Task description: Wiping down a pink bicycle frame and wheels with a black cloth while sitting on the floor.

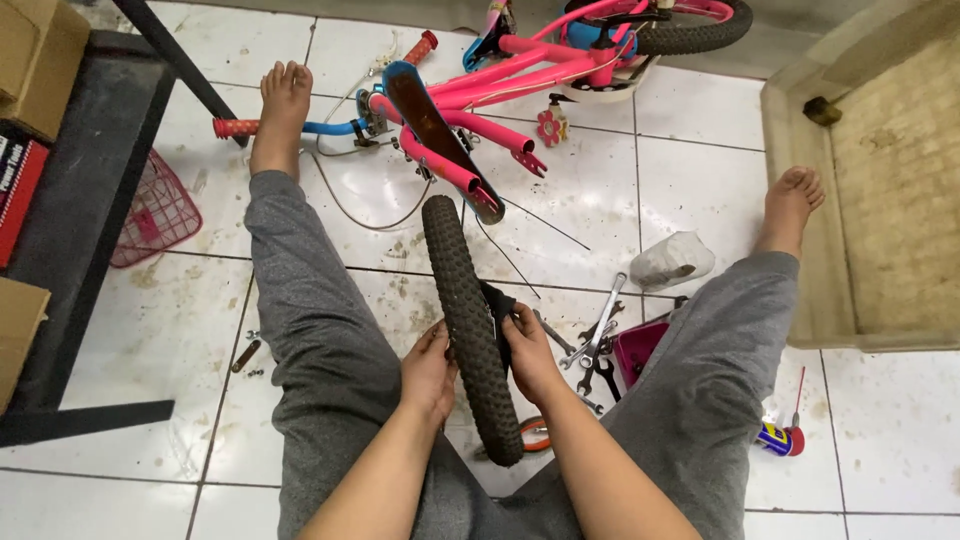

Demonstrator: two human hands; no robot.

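A small black knobby bicycle tyre (462, 300) stands upright on the tiled floor between my legs. My left hand (429, 372) grips its left side near the lower half. My right hand (528, 350) holds its right side, fingers pinching a black inner tube or rim strip (497, 310) that sticks out of the tyre. A pink child's bicycle (520, 75) lies on its side farther away, its fork (440, 140) pointing towards the tyre.
Spanners (598, 335) and a pink tray (640, 345) lie by my right knee. Also around: a spray can (778, 438), orange-handled pliers (533, 435), loose spokes (545, 225), a white rag (672, 260), a pink wire basket (152, 215), a black stand (80, 200), cardboard boxes (35, 60), a raised ledge (880, 200).
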